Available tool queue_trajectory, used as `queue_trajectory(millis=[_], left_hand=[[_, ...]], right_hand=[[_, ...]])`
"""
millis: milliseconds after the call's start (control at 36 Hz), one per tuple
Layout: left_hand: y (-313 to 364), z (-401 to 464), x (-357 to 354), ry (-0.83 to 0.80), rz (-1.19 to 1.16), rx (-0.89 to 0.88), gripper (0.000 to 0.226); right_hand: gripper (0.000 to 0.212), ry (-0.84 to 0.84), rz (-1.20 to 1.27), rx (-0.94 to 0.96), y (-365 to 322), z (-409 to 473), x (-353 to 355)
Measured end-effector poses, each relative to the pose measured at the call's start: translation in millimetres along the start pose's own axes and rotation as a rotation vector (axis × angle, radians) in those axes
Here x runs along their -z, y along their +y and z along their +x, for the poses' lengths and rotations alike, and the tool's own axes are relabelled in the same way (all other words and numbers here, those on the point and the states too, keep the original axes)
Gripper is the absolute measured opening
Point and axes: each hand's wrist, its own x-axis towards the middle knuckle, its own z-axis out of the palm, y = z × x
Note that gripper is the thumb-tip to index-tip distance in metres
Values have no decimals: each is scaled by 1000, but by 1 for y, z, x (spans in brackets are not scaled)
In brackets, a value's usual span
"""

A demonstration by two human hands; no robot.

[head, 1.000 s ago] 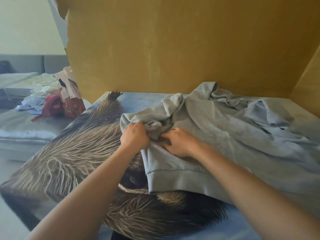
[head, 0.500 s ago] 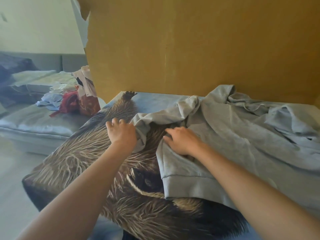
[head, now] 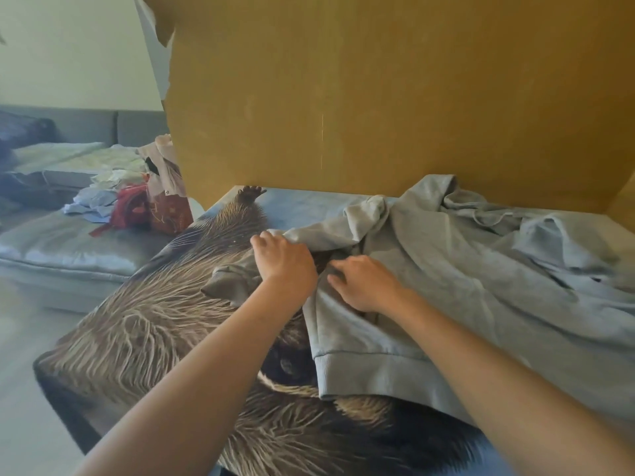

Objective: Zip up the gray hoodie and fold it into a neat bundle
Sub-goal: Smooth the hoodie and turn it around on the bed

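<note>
Nearest to me, my two bare forearms reach in from the near edge over the animal-print blanket (head: 144,324) that covers the bed. The ribbed hem of the gray hoodie (head: 464,280) lies closest, draped across the right half of the bed, its front edge open and the blanket's dark fur showing between the two flaps. My left hand (head: 285,266) is curled round the hoodie's left front flap, fingers bunched into the cloth, with a loose fold of gray fabric poking out just to the left of the wrist. My right hand (head: 367,286) rests on the right front flap, fingers bent and pressed into the fabric at its edge; I cannot tell whether they pinch the zipper, since the cloth hides the tips. Further back, the rest of the hoodie is crumpled toward the far right corner, sleeves and hood in loose folds. A tall cardboard panel (head: 378,97) stands along the far edge. Beyond the bed's left edge, a gray sofa (head: 51,242) carries a pile of clothes (head: 113,197).
</note>
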Motion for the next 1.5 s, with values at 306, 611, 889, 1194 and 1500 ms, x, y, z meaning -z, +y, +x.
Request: queue_trajectory(millis=[306, 611, 889, 1194, 1500], left_hand=[[42, 12, 0, 212, -170, -185, 36], [98, 45, 0, 109, -523, -402, 29], [129, 97, -10, -31, -422, -441, 39], [123, 172, -35, -20, -272, -324, 62], [91, 198, -44, -61, -179, -108, 108]], right_hand=[[41, 66, 18, -38, 32, -9, 9], [26, 68, 36, -118, 80, 1, 19], [26, 44, 53, -136, 109, 27, 16], [44, -16, 37, -134, 134, 62, 11], [59, -72, -7, -108, 141, 99, 2]])
